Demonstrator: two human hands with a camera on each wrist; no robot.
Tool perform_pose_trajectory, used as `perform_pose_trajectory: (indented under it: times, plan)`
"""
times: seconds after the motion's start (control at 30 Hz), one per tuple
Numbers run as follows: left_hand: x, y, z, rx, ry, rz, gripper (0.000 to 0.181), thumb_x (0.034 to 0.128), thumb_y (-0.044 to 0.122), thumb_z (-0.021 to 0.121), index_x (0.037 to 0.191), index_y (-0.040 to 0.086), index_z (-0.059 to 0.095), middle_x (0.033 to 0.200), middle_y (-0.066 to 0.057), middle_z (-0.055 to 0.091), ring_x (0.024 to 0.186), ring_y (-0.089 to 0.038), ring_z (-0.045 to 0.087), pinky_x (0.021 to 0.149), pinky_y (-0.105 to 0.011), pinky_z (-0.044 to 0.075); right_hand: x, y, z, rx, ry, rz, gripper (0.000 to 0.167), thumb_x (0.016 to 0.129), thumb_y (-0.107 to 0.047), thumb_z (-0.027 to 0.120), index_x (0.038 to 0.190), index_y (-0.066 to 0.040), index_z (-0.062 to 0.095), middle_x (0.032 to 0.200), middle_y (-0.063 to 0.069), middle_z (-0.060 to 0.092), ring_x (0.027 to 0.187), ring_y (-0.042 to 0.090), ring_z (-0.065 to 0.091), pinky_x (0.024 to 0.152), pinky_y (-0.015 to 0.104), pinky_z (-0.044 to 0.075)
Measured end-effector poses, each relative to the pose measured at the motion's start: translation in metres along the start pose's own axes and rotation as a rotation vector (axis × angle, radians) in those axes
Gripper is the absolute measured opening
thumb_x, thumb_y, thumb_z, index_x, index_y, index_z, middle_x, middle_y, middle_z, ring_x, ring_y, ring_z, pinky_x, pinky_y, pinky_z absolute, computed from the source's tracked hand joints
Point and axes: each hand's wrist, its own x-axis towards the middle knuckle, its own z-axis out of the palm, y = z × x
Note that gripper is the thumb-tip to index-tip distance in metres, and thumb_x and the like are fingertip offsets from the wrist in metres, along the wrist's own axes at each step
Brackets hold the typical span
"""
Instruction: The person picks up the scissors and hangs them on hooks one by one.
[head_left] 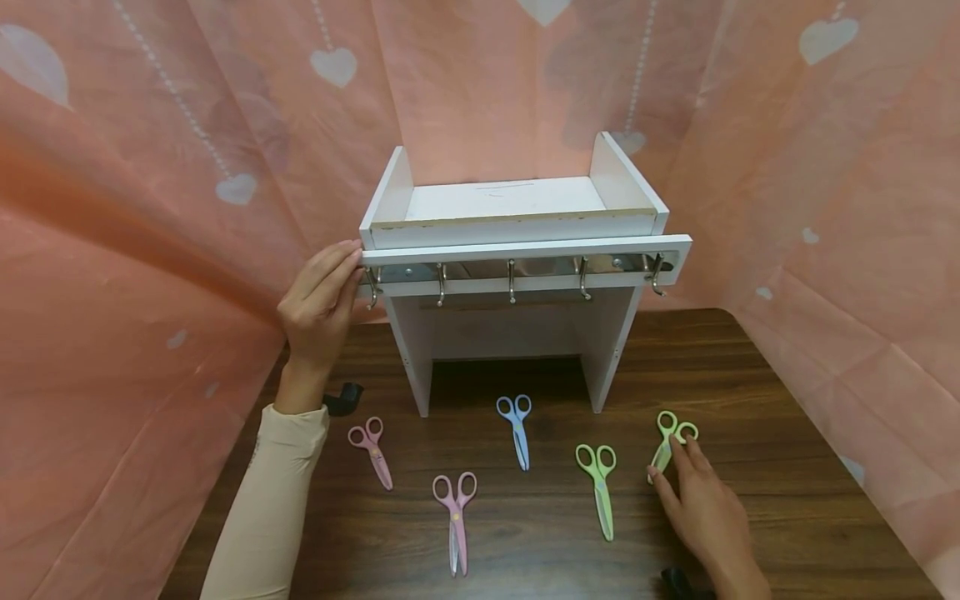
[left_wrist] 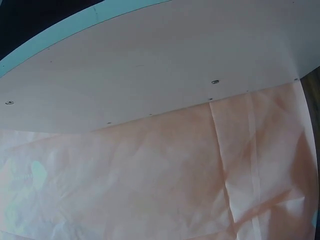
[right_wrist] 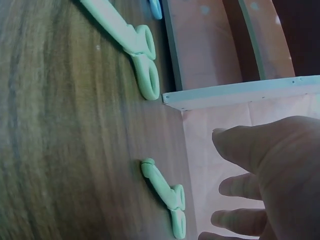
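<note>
Outer green scissors (head_left: 663,454): on the counter (head_left: 525,533), right of the stand, by the right hand (head_left: 708,504), its fingers spread and released. The right wrist view shows a gap between them; the head view overlaps them.
Inner green scissors (head_left: 602,492), blue scissors (head_left: 519,433), two pink scissors (head_left: 459,517): same counter.
White stand (head_left: 414,350): upper tray (head_left: 517,229), floor faintly marked; front rail (head_left: 525,247), five metal hooks (head_left: 512,282). Left hand (head_left: 318,292): fingers at the rail's left end; grip cannot be told.
Head view only: tray, hooks, pink scissors.
Left wrist view: pale panel (left_wrist: 150,65), small dark fittings (left_wrist: 215,81).

no readable text, labels, numbers, signs
</note>
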Motion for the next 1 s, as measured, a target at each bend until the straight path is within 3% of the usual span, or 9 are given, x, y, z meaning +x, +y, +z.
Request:
perform_pose_trajectory:
  times: [0.37, 0.67, 1.0]
  plan:
    - [-0.001, -0.002, -0.002, 0.006, -0.003, 0.004, 0.035, 0.0730, -0.023, 0.077, 0.104, -0.006, 0.077, 0.107, -0.021, 0.074, 0.101, -0.039, 0.071, 0.097, -0.040, 0.058, 0.001, 0.002, 0.007, 0.002, -0.051, 0.004, 0.066, 0.104, -0.040, 0.057, 0.152, 0.002, 0.042, 0.151, 0.043, 0.028, 0.119, 0.066, 0.048, 0.083, 0.077, 0.047]
    - [0.006, 0.009, -0.002, -0.020, 0.011, -0.013, 0.036, 0.0718, -0.026, 0.075, 0.102, -0.008, 0.077, 0.105, -0.023, 0.074, 0.098, -0.042, 0.070, 0.096, -0.041, 0.058, 0.002, 0.001, 0.009, -0.013, -0.065, 0.002, 0.061, 0.104, -0.041, 0.057, 0.152, -0.005, 0.046, 0.151, 0.043, 0.029, 0.118, 0.065, 0.049, 0.084, 0.076, 0.046]
    - [0.007, 0.011, -0.001, -0.021, 0.008, -0.010, 0.035, 0.0722, -0.026, 0.075, 0.102, -0.008, 0.077, 0.105, -0.023, 0.074, 0.099, -0.042, 0.071, 0.096, -0.041, 0.058, 0.005, 0.001, 0.014, -0.020, -0.062, -0.008, 0.059, 0.102, -0.038, 0.060, 0.147, -0.001, 0.051, 0.150, 0.043, 0.031, 0.124, 0.064, 0.045, 0.086, 0.076, 0.045]
